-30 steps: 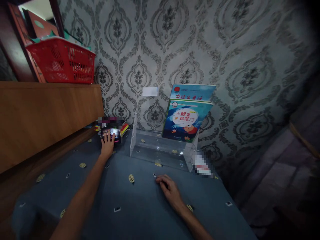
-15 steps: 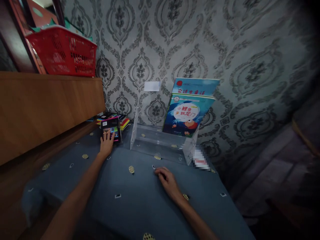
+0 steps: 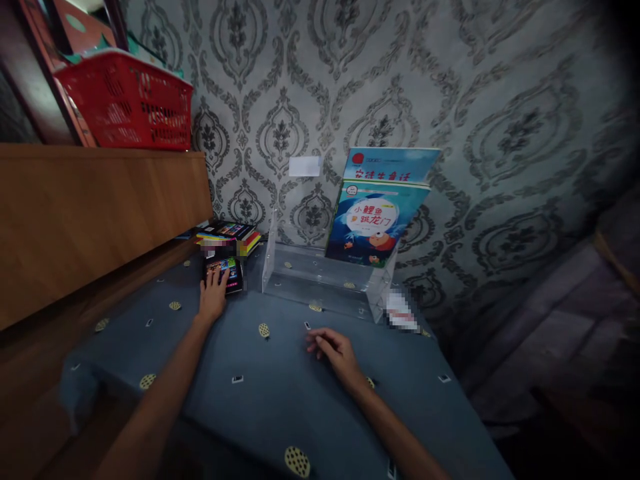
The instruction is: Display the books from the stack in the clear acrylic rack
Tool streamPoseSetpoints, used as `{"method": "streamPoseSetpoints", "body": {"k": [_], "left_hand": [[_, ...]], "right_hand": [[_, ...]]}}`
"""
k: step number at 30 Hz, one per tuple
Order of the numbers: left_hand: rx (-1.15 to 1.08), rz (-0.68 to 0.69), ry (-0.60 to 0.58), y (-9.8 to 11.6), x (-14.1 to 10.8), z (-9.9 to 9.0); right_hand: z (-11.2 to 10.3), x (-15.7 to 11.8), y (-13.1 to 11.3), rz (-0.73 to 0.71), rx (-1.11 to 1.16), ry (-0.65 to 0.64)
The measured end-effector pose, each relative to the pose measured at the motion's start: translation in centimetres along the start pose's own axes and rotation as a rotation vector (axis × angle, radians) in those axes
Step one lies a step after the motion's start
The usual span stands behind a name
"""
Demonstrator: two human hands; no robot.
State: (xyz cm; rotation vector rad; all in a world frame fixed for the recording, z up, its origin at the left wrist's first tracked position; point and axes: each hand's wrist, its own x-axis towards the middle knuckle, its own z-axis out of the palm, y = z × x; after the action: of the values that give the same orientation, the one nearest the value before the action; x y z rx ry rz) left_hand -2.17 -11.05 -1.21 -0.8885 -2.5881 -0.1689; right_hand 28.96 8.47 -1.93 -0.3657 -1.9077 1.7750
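Two bare hands at work, and only one is on anything. The left hand [image 3: 213, 299] lies with fingers spread over the black glossy-looking book with small colourful pictures on its cover [image 3: 231, 264] — flat on it rather than closed round it. That book sits on the blue-grey patterned cloth [image 3: 270, 393], just in front of the stack of dark-covered books with yellow and red edges [image 3: 231, 231]. The right hand [image 3: 337, 350] is loosely open, holding nothing, near the clear acrylic stand [image 3: 269, 263] with the blue children's book with an orange fish [image 3: 377, 223] leaning in it.

For a good hold on the black book, I'd keep the fingers spread and the pressure even, then get the thumb under an edge before lifting, so it doesn't skid on the cloth or nudge the stack.

Compared with half a second ago, the black book looks lower and less tipped up — more of the stack's top cover shows behind it. The right fingers look looser too, and blurred.
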Motion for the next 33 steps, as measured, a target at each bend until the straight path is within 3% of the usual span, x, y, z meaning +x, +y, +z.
{"method": "streamPoseSetpoints", "body": {"k": [6, 16, 24, 28, 33], "left_hand": [[-0.01, 0.003, -0.038, 0.2, -1.6, -0.7], [-0.026, 0.005, -0.112, 0.5, -4.2, -1.8], [-0.007, 0.073, -0.119, 0.8, -6.4, -3.1], [-0.003, 0.084, -0.117, 1.6, -8.4, -3.7], [0.02, 0.131, -0.116, 3.8, -12.2, -4.7]], "right_hand": [[-1.6, 0.4, -0.6, 0.243, 0.554, 0.068], [-6.1, -0.5, -0.1, 0.279, 1.003, 0.276], [-8.0, -2.6, 0.4, 0.272, 0.985, 0.279], [-7.6, -2.7, 0.1, 0.309, 0.943, 0.24], [-6.1, -2.5, -0.6, 0.32, 0.691, 0.144]]}}
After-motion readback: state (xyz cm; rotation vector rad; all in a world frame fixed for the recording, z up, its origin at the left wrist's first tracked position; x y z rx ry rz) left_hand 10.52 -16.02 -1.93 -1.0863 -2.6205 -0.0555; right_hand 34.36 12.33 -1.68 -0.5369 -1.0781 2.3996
